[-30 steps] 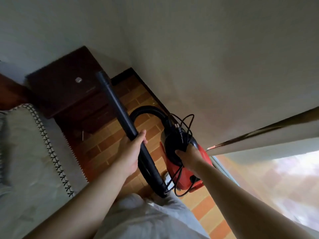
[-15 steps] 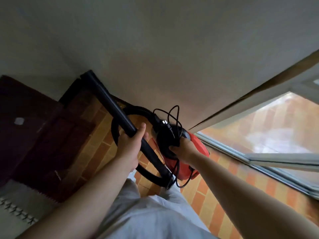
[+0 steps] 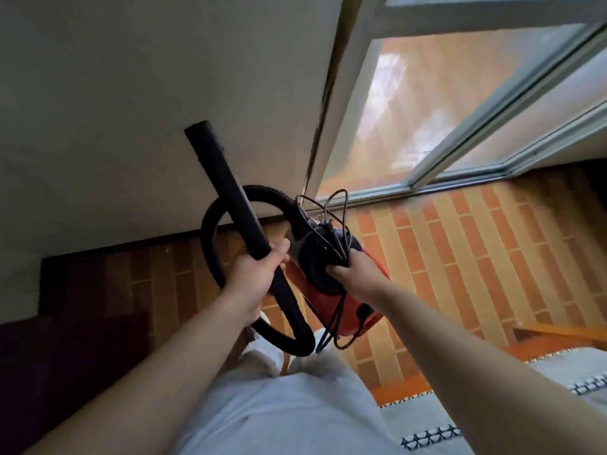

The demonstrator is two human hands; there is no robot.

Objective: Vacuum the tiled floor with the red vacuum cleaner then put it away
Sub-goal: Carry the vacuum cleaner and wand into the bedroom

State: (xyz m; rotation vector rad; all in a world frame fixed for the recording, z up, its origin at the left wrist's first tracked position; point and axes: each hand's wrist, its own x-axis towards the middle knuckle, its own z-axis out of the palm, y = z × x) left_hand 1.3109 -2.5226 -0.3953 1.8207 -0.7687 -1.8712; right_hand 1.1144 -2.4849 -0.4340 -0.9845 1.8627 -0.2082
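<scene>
Red vacuum cleaner [image 3: 353,310]: held clear of the tiled floor [image 3: 460,251], hanging just under the right grip [image 3: 356,274].
Right grip: clamped on the cleaner's black top, loops of cord [image 3: 331,205] caught in with it.
Left grip [image 3: 259,277]: curled tight round the black tube [image 3: 226,188], just beside the right grip.
Hose [image 3: 210,244]: looping round behind the left grip.

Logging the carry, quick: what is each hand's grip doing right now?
Left hand: closed around the black wand.
Right hand: closed on the red vacuum cleaner, cord pinned under its fingers.
</scene>
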